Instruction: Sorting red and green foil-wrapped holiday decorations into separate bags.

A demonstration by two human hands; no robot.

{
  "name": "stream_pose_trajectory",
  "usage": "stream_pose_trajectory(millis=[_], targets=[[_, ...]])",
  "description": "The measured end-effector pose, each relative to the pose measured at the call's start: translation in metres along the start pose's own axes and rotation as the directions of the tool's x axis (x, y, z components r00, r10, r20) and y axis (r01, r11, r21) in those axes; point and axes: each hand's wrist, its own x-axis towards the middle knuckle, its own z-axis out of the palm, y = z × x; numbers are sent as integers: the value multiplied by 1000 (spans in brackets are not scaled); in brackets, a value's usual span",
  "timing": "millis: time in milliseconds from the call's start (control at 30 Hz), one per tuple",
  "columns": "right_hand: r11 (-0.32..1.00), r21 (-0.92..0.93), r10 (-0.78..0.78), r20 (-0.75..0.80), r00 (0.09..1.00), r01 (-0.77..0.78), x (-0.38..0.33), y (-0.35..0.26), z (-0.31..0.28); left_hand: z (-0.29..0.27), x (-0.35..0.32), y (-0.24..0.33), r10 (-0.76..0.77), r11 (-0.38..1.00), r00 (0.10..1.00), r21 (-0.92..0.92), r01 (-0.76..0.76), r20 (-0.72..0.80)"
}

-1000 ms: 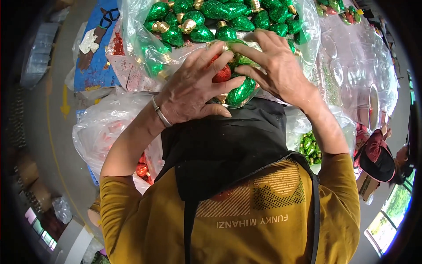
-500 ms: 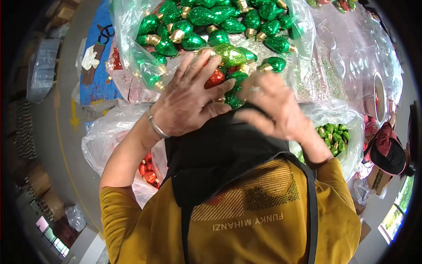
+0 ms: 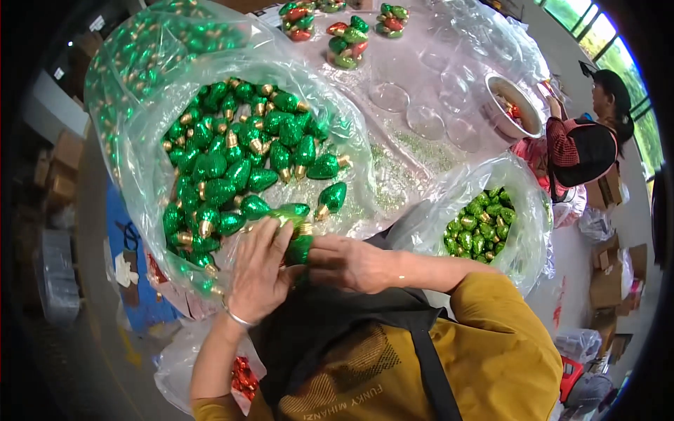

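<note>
- Head view, centre of the frame: the left hand (image 3: 258,270) and the right hand (image 3: 351,263) meet over a dark apron bib, both closed about a small bunch of green bulbs (image 3: 298,242); the fingers wrap them from either side, probably so the slippery, foil-bright shapes cannot roll apart
- The left hand's fingers are curled round the upper bulb, palm toward the body; the right hand pinches the lower one with thumb and forefinger, the remaining fingers folded in. A thin metal bracelet (image 3: 235,319) circles the left wrist
- The held bulbs sit just below the mouth of a big clear bag (image 3: 151,151) at the left centre, whose thin crinkled film is rolled open so that the heap inside is within easy reach
- That heap is pear-shaped ornaments, deep green with a glittery metallic sheen and gold screw caps (image 3: 232,179)
- Right centre: a second clear bag (image 3: 523,231) holds paler, yellow-green bulbs (image 3: 481,224) of the same form, kept apart by shade, it seems
- Top of the frame: a table (image 3: 404,165) under clear sheeting carries small clusters of red and green bulbs (image 3: 347,45), clear plastic cups (image 3: 421,119) and a round metal bowl (image 3: 512,105)
- Upper right: another person (image 3: 590,140) in a dark cap
- Lower left: a bag of red foil pieces (image 3: 242,375)
</note>
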Motion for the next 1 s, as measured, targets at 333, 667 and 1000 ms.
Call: stream_pose_trajectory(millis=[333,667,1000], targets=[[880,-253,309,-338,889,-402,-3,42,-173,-39,-30,-9,-91,992,937,55,116,-336],[705,-476,290,-484,825,-527,52,287,-178,-21,-133,-37,-574,777,670,-54,627,-470],[455,-552,564,-428,706,-698,49,432,-104,12,-217,-32,-740,477,430,48,878,-517]])
